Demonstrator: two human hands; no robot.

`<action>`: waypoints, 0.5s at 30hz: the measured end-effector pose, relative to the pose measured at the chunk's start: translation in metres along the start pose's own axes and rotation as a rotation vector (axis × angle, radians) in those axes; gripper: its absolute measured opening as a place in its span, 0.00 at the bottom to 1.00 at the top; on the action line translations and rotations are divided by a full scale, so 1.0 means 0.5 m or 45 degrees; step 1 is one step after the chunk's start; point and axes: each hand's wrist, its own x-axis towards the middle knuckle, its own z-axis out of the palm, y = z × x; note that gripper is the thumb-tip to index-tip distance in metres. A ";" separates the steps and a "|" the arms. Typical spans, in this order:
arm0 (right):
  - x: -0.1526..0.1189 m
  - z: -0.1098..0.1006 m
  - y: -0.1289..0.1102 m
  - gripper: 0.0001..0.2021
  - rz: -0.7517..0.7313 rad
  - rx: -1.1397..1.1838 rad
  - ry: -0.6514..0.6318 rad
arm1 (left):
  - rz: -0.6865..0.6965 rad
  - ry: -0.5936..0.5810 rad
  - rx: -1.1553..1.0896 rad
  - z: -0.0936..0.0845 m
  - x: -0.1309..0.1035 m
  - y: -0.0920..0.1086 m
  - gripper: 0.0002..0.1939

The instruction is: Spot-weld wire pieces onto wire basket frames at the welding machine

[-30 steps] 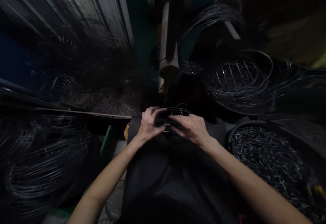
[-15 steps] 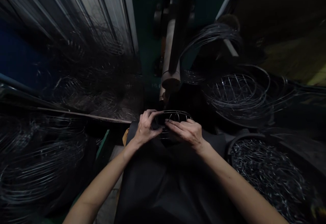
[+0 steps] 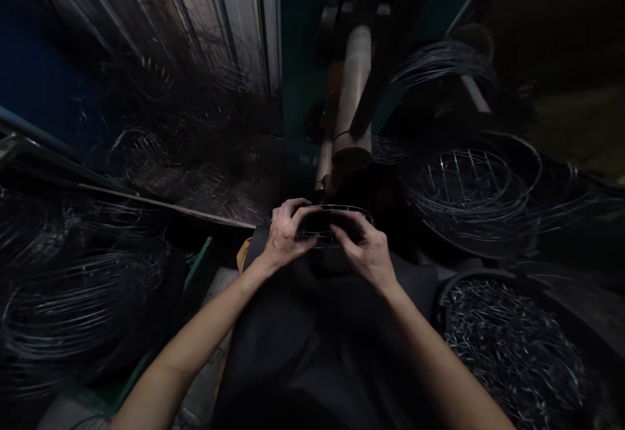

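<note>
A small round wire frame (image 3: 362, 210), made of thin shiny rings with short cross wires, is held low in front of the machine, above my lap. My left hand (image 3: 284, 236) grips its left side, fingers over the upper ring and thumb beneath. At its right side is my right hand (image 3: 368, 247), with fingers curled over the near rim and the thumb below them. Shadow hides much of the frame's inside and the fingertips. Just beyond the frame stand the machine's thick round electrode arms (image 3: 352, 104), apart from it.
A black tub (image 3: 442, 300) of small bent wire pieces stands at my right. Behind it lies a pile of wire rings and grids (image 3: 469, 182). Wire coils (image 3: 73, 313) lie at the left, near a green metal edge (image 3: 198, 264). A dark apron (image 3: 322, 345) covers my lap.
My view has shifted left, so the machine appears further right. My right hand's fingers have gone from lying fairly straight across the frame to curling over its rim. The left hand keeps its grip.
</note>
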 end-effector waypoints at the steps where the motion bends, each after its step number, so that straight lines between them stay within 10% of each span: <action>1: -0.001 0.001 -0.003 0.10 0.094 0.076 0.011 | 0.011 -0.001 0.006 0.000 0.002 0.002 0.26; 5: -0.010 0.007 -0.003 0.15 0.372 0.259 0.064 | 0.021 -0.028 0.050 0.003 0.006 0.005 0.26; 15: -0.040 0.024 -0.036 0.11 0.322 -0.036 0.268 | 0.044 0.011 0.150 0.006 -0.002 -0.001 0.25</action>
